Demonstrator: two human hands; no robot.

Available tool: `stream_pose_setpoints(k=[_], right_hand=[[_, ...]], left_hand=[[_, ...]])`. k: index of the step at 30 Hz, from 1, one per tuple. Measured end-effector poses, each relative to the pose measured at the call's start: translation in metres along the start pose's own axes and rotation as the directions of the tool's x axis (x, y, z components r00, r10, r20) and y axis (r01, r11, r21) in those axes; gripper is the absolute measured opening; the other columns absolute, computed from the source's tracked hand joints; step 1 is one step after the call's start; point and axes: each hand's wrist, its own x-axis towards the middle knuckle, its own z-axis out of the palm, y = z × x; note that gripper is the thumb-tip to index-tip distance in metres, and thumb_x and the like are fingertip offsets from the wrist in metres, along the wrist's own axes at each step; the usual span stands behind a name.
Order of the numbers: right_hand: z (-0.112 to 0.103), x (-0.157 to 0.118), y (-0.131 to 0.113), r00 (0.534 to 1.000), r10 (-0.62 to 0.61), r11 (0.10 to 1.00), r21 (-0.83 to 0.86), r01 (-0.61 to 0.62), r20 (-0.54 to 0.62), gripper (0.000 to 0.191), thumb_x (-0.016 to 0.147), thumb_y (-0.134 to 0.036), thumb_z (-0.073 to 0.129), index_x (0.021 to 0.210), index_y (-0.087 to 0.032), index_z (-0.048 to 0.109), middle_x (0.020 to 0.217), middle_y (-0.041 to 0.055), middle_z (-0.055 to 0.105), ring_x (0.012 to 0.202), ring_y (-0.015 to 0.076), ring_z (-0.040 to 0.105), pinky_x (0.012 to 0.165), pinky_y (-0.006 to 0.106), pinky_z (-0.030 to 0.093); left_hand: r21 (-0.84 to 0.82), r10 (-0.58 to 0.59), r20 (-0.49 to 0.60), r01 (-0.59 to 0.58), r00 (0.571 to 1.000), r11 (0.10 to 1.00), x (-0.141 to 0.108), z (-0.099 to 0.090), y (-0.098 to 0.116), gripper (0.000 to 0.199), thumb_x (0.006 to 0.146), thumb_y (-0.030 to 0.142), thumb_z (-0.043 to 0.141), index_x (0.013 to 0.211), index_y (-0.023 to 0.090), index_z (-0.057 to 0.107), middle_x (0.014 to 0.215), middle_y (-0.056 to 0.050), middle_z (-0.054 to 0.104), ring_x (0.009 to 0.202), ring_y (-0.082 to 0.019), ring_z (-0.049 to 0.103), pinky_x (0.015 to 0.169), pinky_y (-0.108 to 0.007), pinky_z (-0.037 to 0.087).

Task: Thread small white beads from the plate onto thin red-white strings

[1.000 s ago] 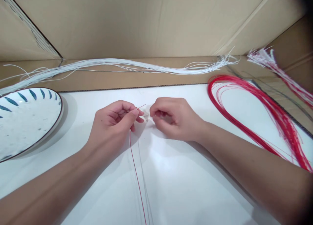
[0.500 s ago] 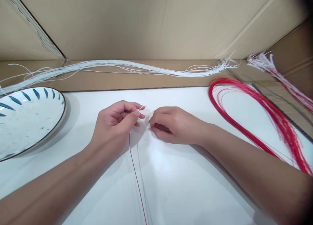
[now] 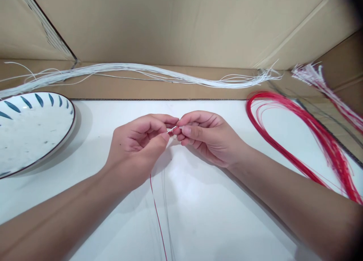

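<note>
My left hand (image 3: 138, 142) pinches a thin red wire (image 3: 157, 215) between thumb and fingers, together with a white wire (image 3: 171, 130). Their ends point right, out past the thumb. From beneath the palm the red wire runs down toward the near edge of view. My right hand (image 3: 210, 136) meets these tips with thumb and fingers pressed together. A small whitish piece (image 3: 180, 127) shows in its pinch, partly hidden by the fingertips; its kind is unclear. The fingers of both hands are touching or nearly so.
At left stands a white plate (image 3: 74, 119) with a dark rim, holding tiny pale bits. A bundle of white wires (image 3: 159, 72) lies along the cardboard at the back. Red wires (image 3: 255, 119) curve in a loop at right, near a red-and-white bundle (image 3: 320, 83).
My right hand has lifted off the white surface and turned, bringing a small piece to the wire tips. My left hand has shifted slightly right. The view has tilted a little.
</note>
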Motion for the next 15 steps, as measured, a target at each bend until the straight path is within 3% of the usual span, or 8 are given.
stream_pose_setpoints(k=[15], right_hand=[[0.0041,0.0004,-0.0010,0.996,0.004,0.999,-0.033,-0.007,-0.089,0.011,0.073,-0.016,0.090,0.079,-0.020,0.082,0.079,0.0002,0.081,0.067,0.0068,0.076,0.069,0.013,0.064]], left_hand=[[-0.004,0.009,0.024,-0.009,1.000,1.000,0.0013,0.0006,0.0022,0.020,0.086,0.011,0.069,0.071,0.022,0.072,0.106,0.000,0.079,0.099,-0.014,0.073,0.087,-0.024,0.061]])
